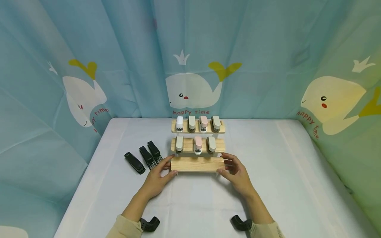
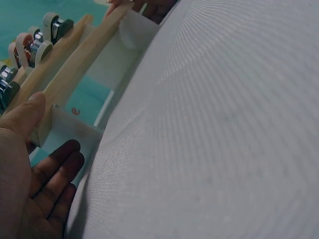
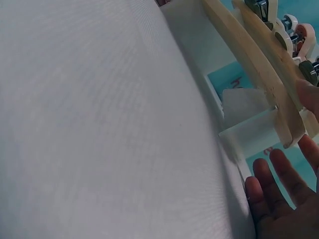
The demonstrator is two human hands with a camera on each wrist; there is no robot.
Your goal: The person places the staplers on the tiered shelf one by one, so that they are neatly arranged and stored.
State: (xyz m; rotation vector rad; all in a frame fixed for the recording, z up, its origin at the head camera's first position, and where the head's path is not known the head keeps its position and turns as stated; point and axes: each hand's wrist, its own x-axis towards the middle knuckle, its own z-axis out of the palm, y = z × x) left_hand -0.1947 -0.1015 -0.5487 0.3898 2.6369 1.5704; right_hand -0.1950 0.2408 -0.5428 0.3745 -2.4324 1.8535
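A three-step wooden display stand [image 1: 197, 164] with pale supports sits on the table, its lowest board bare. My left hand [image 1: 157, 180] holds the left end of that board, thumb at the front corner and index finger toward the back. At the other end my right hand [image 1: 237, 175] holds it likewise; in the right wrist view the lower fingers [image 3: 285, 179] are spread beside the support. Three mini staplers, one of them a pink stapler [image 1: 197, 144], stand on the middle board. Several more, including a white stapler [image 1: 179, 123], line the top board.
Left of the stand lie three black staplers, the outermost black stapler [image 1: 135, 163] apart from the other two. A white cloth covers the table [image 1: 282, 178]. Behind it hangs a blue curtain [image 1: 134, 66] with whale prints. A black wrist device [image 1: 150, 224] is on each wrist.
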